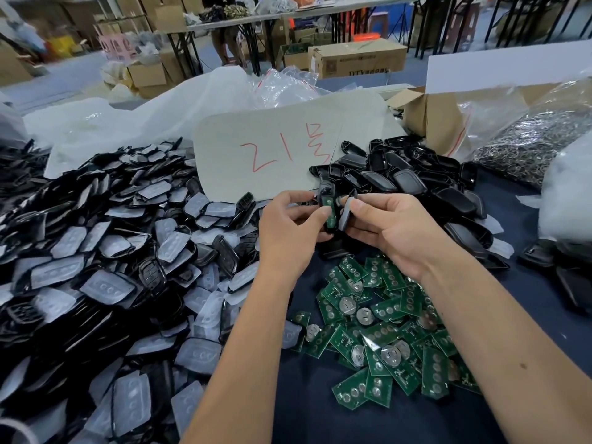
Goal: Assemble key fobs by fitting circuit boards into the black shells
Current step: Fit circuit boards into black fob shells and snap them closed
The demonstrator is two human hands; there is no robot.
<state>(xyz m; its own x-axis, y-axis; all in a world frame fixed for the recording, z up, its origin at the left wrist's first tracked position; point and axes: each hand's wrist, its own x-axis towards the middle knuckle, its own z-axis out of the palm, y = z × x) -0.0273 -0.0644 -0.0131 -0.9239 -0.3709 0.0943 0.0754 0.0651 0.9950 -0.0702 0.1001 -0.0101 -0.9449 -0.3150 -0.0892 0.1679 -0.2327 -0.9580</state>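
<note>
While both hands are working above the dark blue table (400,424), we are holding our left hand (290,224) curled around a black shell (327,190), pinching it on edge with a green circuit board (330,210) showing in it. Our right hand (395,230) is pinching a second shell half (345,215), grey on its visible face, just beside the first; whether the two parts are touching we cannot tell. Below our wrists a pile of green circuit boards (381,334) is lying on the cloth. To the left a large heap of black shells with pale button pads (105,251) is spreading across the table, and another heap of black shells (416,181) is sitting beyond our fingers. A pale card with red writing (282,149) is lying between the heaps, and a bag of metal rings (528,145) is resting at the far right.
</note>
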